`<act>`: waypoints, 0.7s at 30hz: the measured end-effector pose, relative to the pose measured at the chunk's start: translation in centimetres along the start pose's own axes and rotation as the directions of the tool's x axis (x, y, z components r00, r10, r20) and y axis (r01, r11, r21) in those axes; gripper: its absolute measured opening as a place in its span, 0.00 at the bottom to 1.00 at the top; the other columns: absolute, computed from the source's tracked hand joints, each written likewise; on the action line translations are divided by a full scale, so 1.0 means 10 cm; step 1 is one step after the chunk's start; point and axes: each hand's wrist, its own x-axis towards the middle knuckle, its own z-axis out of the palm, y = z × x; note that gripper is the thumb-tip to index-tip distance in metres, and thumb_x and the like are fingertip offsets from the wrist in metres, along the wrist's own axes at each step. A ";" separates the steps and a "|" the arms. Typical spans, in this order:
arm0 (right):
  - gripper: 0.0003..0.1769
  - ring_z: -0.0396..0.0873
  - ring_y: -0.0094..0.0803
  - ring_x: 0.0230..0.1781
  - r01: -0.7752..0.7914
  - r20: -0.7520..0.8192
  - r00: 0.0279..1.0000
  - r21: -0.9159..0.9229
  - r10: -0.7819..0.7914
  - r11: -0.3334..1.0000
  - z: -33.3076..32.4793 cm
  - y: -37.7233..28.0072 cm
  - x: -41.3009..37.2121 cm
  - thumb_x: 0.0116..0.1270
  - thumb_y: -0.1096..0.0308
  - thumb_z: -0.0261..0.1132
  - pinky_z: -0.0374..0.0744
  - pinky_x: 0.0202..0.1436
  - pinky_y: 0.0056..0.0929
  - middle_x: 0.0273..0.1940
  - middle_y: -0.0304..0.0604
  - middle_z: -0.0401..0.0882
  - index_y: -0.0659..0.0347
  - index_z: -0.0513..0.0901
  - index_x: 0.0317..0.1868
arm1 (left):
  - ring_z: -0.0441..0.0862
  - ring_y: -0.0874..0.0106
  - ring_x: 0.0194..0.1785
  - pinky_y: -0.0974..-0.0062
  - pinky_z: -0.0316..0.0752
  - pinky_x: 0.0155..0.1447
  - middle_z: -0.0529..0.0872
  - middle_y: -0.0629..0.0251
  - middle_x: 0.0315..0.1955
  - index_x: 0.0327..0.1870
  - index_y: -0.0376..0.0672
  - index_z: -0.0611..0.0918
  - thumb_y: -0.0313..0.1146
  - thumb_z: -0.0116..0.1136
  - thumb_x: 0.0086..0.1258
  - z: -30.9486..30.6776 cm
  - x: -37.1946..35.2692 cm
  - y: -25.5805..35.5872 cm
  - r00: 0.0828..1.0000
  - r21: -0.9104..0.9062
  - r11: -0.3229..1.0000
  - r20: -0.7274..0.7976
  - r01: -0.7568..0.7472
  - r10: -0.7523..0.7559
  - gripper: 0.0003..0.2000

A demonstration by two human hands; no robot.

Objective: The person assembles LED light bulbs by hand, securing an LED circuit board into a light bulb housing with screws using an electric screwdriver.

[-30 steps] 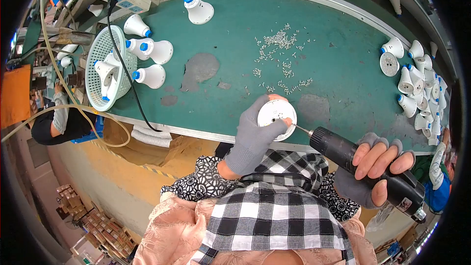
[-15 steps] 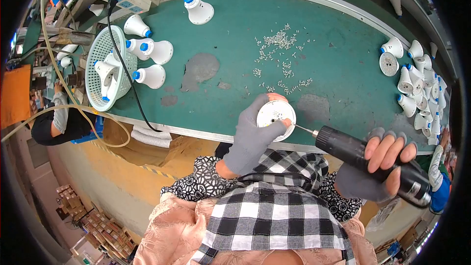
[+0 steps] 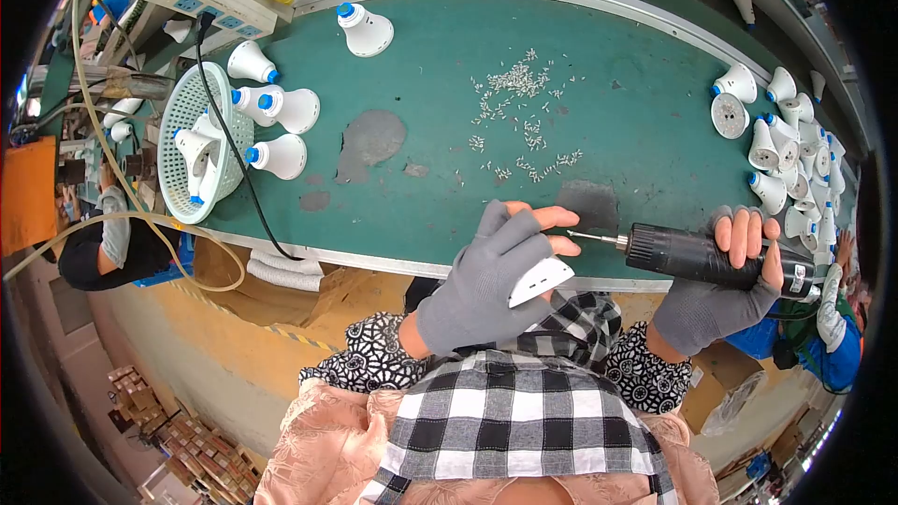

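Note:
My left hand (image 3: 486, 282), in a grey fingerless glove, keeps a white bulb housing (image 3: 541, 281) in its palm, mostly covered by the hand. Its thumb and forefinger reach out past the housing, close to the bit of a black electric screwdriver (image 3: 687, 255). Whether a screw sits on the bit is too small to tell. My right hand (image 3: 725, 285), gloved the same way, is wrapped round the screwdriver's body, which points left. Small screws (image 3: 524, 84) lie scattered on the green table (image 3: 421, 215) beyond my hands.
A pale green basket (image 3: 173, 178) with bulb housings stands at the left, a black cable (image 3: 234, 131) hanging across it. More blue-capped housings (image 3: 365, 30) stand nearby, and several (image 3: 790, 145) crowd the right end. A power strip (image 3: 210, 0) is at back left. Another person's sleeve (image 3: 832, 313) shows at right.
The bulb housing has tipped down into my left palm, its round face turned from view. My left fingers have extended toward the bit. The screwdriver has levelled and its bit is off the housing.

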 end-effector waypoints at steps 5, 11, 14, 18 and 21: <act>0.09 0.65 0.23 0.28 -0.005 0.006 1.000 -0.010 0.005 1.000 0.01 0.01 -0.01 0.68 0.71 0.56 0.68 0.39 0.27 0.29 0.35 0.61 0.61 0.68 0.47 | 0.73 0.58 0.53 0.66 0.75 0.51 0.80 0.68 0.54 0.45 0.49 0.82 0.20 0.66 0.45 0.01 0.00 0.02 1.000 0.019 1.000 -0.025 -0.016 0.016 0.22; 0.10 0.66 0.23 0.27 0.012 0.031 0.999 -0.083 -0.009 0.997 0.02 0.01 0.00 0.67 0.69 0.56 0.69 0.37 0.26 0.29 0.34 0.61 0.61 0.68 0.47 | 0.72 0.59 0.52 0.66 0.75 0.50 0.80 0.70 0.53 0.47 0.50 0.83 0.21 0.67 0.43 0.02 -0.01 -0.01 0.999 0.062 0.997 -0.018 -0.046 0.047 0.24; 0.12 0.68 0.23 0.25 0.026 0.084 0.996 -0.143 -0.014 0.989 0.08 -0.01 0.03 0.64 0.68 0.59 0.72 0.34 0.26 0.28 0.34 0.63 0.60 0.68 0.45 | 0.72 0.59 0.52 0.66 0.76 0.50 0.80 0.71 0.52 0.47 0.50 0.83 0.22 0.69 0.43 0.02 -0.01 -0.02 0.997 0.083 0.993 0.012 -0.082 0.081 0.25; 0.16 0.72 0.24 0.21 -0.056 0.360 0.927 -0.146 0.106 0.988 0.06 -0.10 0.13 0.58 0.70 0.65 0.77 0.31 0.28 0.26 0.36 0.69 0.56 0.67 0.42 | 0.71 0.59 0.53 0.67 0.75 0.50 0.80 0.71 0.52 0.47 0.49 0.83 0.23 0.70 0.43 0.04 -0.04 -0.11 0.980 0.141 0.971 0.067 -0.195 0.187 0.24; 0.19 0.75 0.26 0.20 -0.093 0.544 0.824 -0.147 0.159 0.985 0.02 -0.10 0.20 0.55 0.73 0.67 0.80 0.31 0.29 0.27 0.38 0.73 0.55 0.65 0.42 | 0.71 0.59 0.53 0.66 0.75 0.52 0.79 0.70 0.53 0.47 0.48 0.83 0.23 0.70 0.44 0.05 -0.04 -0.15 0.977 0.127 0.970 0.073 -0.206 0.198 0.24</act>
